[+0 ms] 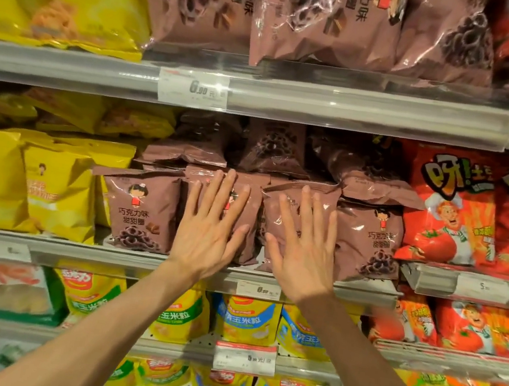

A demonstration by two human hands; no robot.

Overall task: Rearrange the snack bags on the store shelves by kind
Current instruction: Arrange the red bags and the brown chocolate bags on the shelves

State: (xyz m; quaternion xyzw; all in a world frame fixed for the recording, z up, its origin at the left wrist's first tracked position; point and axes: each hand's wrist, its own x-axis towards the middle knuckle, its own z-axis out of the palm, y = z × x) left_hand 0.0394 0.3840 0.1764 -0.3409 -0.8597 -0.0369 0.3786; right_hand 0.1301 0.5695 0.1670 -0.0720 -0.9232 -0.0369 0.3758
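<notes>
Store shelves point(324, 104) rise before us, packed with snacks. Our left hand point(208, 235) and right hand point(300, 251) lie flat with fingers straight and spread, each pressing the front of a brown bag point(244, 211) on the middle shelf — gripping nothing. These brown bags point(367, 241) stand upright, fronts toward us, with more lying flat on top. Yellow bags point(60, 191) sit to the left, red bags point(449, 213) to the right — a price tag point(258, 290) just below our wrists.
</notes>
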